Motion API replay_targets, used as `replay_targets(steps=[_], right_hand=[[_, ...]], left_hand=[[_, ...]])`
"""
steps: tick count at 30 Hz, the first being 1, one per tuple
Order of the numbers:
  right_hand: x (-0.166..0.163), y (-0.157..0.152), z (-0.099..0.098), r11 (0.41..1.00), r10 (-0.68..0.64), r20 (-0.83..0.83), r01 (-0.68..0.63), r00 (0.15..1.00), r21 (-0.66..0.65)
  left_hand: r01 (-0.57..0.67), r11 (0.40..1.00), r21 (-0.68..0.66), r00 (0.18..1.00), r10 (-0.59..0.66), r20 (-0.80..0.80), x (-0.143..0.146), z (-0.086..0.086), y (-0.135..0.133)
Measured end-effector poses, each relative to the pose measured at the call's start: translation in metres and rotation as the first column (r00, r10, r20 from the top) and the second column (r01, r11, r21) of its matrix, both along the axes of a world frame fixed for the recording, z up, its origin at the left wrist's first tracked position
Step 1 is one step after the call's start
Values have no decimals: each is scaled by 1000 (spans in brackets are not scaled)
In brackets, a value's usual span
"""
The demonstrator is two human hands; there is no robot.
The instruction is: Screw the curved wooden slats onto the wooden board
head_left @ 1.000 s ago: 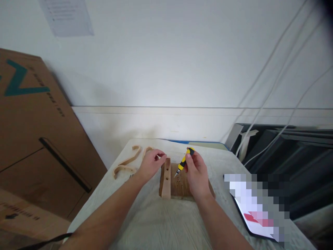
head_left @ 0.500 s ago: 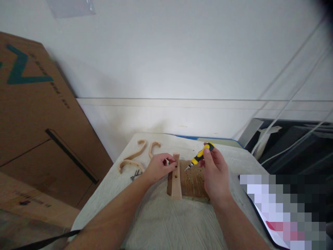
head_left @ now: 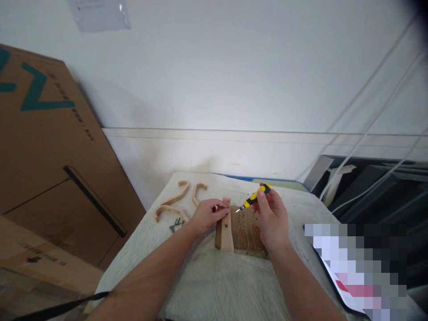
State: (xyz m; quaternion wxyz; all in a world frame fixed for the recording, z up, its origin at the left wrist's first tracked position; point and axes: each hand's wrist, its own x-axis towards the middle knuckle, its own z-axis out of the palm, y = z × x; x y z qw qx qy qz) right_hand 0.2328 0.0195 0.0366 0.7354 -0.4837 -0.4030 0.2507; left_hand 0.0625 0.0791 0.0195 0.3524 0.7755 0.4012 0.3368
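My right hand is closed around a yellow and black screwdriver, its metal tip pointing down and left, apart from the wood. My left hand is pinched at the upper part of a pale wooden piece; whatever its fingertips hold is too small to make out. That piece lies across the left side of a brown wooden board dotted with small holes. One dark hole shows in the pale piece below my fingertips.
Curved wooden hooks and another curved piece lie at the left on the cloth-covered table. Several screws rest beside my left forearm. A large cardboard box stands left; a blurred-out device lies right.
My right hand and the screwdriver have moved slightly left, bringing the tip closer to the pale wooden piece. My left fingers stay at its upper part. The camera view has shifted a little.
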Motion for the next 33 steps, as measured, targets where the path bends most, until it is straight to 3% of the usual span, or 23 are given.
replay_targets(steps=[8,22,33], right_hand=[[-8,-4,3,998,69,148,-69,987,-7],[-8,-5,1,993,117,402,-110,908,-40],[-7,-2,0,997,76,382,-72,921,-24]], left_hand=[[33,995,96,997,-39,65,-1,-3,1],[14,999,52,997,-18,72,-2,-3,2],[-16,995,100,1000,14,23,-2,-9,1]])
